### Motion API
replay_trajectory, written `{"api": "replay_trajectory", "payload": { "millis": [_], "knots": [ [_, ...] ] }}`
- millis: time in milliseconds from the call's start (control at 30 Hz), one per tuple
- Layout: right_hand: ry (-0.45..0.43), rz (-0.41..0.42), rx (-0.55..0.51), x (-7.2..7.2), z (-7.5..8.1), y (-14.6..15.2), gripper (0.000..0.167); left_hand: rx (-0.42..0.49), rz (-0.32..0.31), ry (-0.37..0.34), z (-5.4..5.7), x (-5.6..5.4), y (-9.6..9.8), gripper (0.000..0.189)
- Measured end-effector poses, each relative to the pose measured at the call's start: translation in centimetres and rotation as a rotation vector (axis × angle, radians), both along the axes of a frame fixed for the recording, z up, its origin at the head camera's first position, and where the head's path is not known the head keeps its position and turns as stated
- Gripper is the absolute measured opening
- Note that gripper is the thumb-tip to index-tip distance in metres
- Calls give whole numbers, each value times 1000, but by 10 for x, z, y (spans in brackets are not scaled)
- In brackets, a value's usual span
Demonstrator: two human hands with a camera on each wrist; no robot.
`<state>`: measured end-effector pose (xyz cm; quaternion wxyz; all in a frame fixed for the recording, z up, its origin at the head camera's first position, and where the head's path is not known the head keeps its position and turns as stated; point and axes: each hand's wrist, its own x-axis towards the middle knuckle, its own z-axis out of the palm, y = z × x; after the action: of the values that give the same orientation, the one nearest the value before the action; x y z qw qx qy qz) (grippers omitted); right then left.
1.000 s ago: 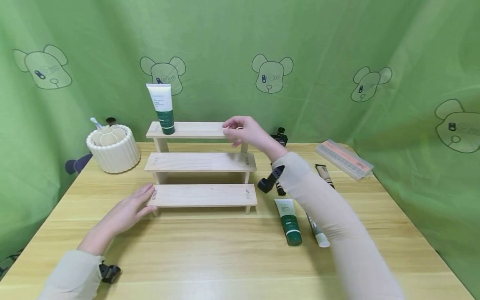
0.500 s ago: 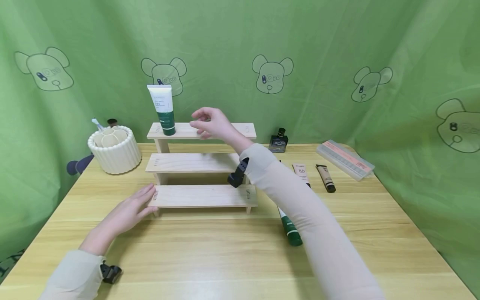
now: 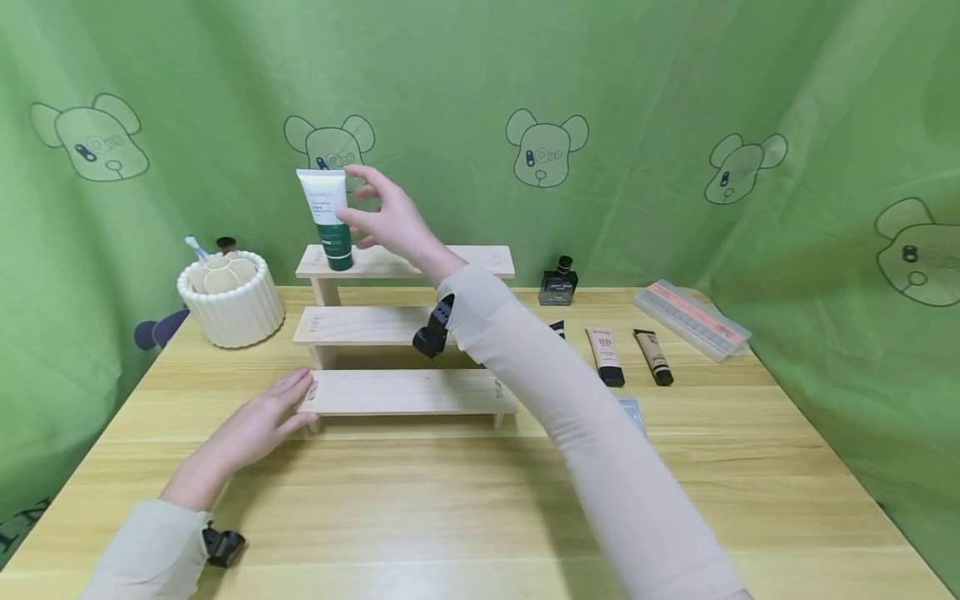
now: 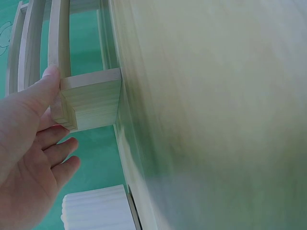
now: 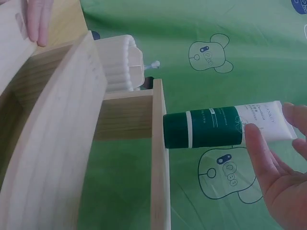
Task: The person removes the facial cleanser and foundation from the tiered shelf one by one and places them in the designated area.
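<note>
A three-step wooden shelf rack (image 3: pixel 405 392) stands on the table. My left hand (image 3: pixel 255 417) holds the left end of its lowest step, thumb at the front edge and index finger farther back; the other fingers hang loose in the left wrist view. A white-and-green squeeze tube (image 3: pixel 327 221) stands upright, cap down, at the left of the top step. My right hand (image 3: pixel 390 217) is at the tube's right side, fingers spread. In the right wrist view the thumb (image 5: pixel 256 143) overlaps the tube's middle and the index finger lies by its crimped end; whether they press it I cannot tell.
Left of the rack is a white ribbed brush holder (image 3: pixel 232 308). To the right are a dark bottle (image 3: pixel 558 283), a BB cream tube (image 3: pixel 604 354), a small beige tube (image 3: pixel 653 357) and a clear plastic case (image 3: pixel 693 319). My right forearm covers other tubes.
My right hand has moved left along the top step, and up to the tube, its fingers spreading. The left hand keeps its place on the lowest step.
</note>
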<state>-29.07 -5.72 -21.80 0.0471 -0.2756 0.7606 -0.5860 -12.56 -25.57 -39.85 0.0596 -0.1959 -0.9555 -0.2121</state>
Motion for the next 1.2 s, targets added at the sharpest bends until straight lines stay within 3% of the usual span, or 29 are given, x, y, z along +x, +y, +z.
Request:
{"api": "replay_trajectory", "payload": {
  "millis": [400, 767, 967, 1200],
  "knots": [
    [83, -36, 51, 1, 2, -9, 56, 3, 1, -10, 0, 1, 1, 62],
    [93, -161, -109, -3, -4, -3, 24, 3, 5, -25, 1, 1, 1, 62],
    [120, -188, -147, -3, -10, 8, 16, 4, 4, -21, 1, 2, 2, 62],
    [97, -191, -260, 2, -17, 29, 13, 1, 12, -41, 0, 1, 0, 63]
  ]
}}
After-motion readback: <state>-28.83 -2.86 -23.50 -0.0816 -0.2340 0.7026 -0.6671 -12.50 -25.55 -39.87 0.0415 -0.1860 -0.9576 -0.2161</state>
